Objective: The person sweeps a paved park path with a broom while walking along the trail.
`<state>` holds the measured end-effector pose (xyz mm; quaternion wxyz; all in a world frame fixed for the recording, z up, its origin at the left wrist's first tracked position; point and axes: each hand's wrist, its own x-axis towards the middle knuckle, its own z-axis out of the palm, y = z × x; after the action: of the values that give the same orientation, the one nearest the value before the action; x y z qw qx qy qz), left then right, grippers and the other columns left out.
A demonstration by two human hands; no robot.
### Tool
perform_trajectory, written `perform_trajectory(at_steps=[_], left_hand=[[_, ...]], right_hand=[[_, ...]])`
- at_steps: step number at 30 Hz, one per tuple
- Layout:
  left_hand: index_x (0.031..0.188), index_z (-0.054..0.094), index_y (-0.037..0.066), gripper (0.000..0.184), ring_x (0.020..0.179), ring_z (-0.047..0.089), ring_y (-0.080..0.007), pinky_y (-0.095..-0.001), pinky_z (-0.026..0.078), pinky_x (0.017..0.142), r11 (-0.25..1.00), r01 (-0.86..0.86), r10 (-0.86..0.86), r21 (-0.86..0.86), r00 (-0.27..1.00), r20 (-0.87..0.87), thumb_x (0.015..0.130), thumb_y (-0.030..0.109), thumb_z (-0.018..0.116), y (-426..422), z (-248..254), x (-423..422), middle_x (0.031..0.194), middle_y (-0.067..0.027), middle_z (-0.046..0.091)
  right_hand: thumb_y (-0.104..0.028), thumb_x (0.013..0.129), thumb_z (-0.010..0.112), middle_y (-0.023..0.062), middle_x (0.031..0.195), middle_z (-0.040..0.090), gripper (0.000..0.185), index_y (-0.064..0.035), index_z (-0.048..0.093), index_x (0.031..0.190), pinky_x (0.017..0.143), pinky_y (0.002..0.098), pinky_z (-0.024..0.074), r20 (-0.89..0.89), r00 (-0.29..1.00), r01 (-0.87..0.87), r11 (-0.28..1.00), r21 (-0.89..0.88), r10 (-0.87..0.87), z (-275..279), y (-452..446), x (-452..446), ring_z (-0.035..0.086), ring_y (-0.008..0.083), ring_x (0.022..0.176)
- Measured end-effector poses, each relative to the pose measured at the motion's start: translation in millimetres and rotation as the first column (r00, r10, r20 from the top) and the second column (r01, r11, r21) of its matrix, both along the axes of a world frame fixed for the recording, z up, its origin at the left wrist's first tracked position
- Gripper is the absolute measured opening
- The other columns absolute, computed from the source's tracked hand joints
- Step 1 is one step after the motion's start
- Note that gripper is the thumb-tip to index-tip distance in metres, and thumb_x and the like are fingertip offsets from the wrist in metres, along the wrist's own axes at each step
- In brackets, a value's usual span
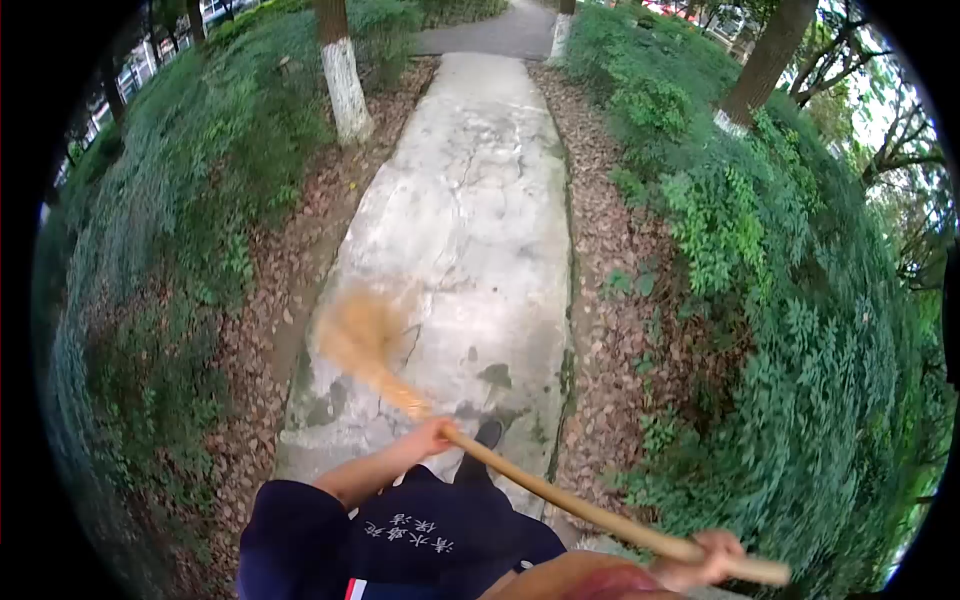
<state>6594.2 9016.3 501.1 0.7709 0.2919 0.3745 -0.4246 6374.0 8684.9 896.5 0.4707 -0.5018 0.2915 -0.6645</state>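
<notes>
A broom with a long wooden handle slants across the front of my body. Its straw-coloured head, smeared by motion, is over the left side of the concrete path; whether it touches the ground I cannot tell. Low on the handle, close to the bristles, my left hand is wrapped round the wood. My right hand grips near the upper end at the lower right, slightly blurred. Below the handle shows my dark shirt with white lettering.
Dry brown leaves line both path edges. Green bushes crowd the right, and more shrubs the left. A white-painted tree trunk stands left of the path. My dark shoe is on the cracked concrete. A grey road crosses ahead.
</notes>
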Motion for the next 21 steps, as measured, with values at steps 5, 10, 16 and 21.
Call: perform_trajectory(at_steps=[5, 10, 16, 21], left_hand=[[0.064, 0.04, 0.011, 0.012, 0.061, 0.047, -0.0224, -0.0371, 0.047, 0.063, 0.823, -0.297, 0.467, 0.485, 0.839, -0.278, 0.073, 0.01, 0.047, 57.9, 7.2, 117.9, 0.063, -0.0048, 0.041], [0.057, 0.036, 0.014, 0.021, 0.052, 0.042, -0.0218, -0.0374, 0.041, 0.056, 0.853, -0.52, 0.521, 0.05, 0.853, -0.018, 0.075, 0.014, 0.047, 4.7, 40.0, 191.4, 0.053, -0.0022, 0.038], [0.056, 0.035, 0.012, 0.021, 0.052, 0.042, -0.025, -0.0423, 0.041, 0.057, 0.908, -0.418, 0.408, 0.03, 0.867, -0.285, 0.073, 0.014, 0.048, -120.5, 89.8, 255.2, 0.051, -0.0069, 0.039], [0.06, 0.044, 0.006, 0.013, 0.062, 0.049, -0.0301, -0.0467, 0.045, 0.066, 0.961, 0.197, -0.246, -0.196, 0.931, -0.269, 0.068, 0.013, 0.051, -225.2, 43.2, 284.9, 0.064, -0.0127, 0.048]], right_hand=[[0.0, 0.069, 0.056, 0.0004, 0.065, 0.049, 0.015, -0.0097, 0.052, 0.08, 0.046, 0.0243, 0.0457, 0.218, 0.912, -0.408, 0.833, 0.375, 0.348, -56.1, -58.0, 159.3, 0.047, 0.0109, 0.051], [-0.005, 0.069, 0.06, -0.0009, 0.06, 0.045, 0.014, -0.0095, 0.051, 0.079, 0.048, 0.0204, 0.0398, 0.504, 0.634, -0.717, 0.689, 0.101, 0.586, -41.7, -121.6, 250.1, 0.043, 0.0112, 0.051], [-0.004, 0.069, 0.06, 0.0032, 0.058, 0.052, 0.003, -0.0061, 0.058, 0.067, 0.048, 0.0214, 0.0412, 0.32, 0.729, -0.588, 0.793, -0.161, 0.606, -8.7, -161.5, 235.7, 0.044, 0.0119, 0.049], [-0.003, 0.068, 0.056, 0.0, 0.055, 0.048, 0.008, -0.0094, 0.054, 0.064, 0.046, 0.0222, 0.0347, 0.052, 0.968, -0.203, 0.89, -0.407, 0.245, 59.9, -63.3, 185.3, 0.042, 0.0094, 0.051]])
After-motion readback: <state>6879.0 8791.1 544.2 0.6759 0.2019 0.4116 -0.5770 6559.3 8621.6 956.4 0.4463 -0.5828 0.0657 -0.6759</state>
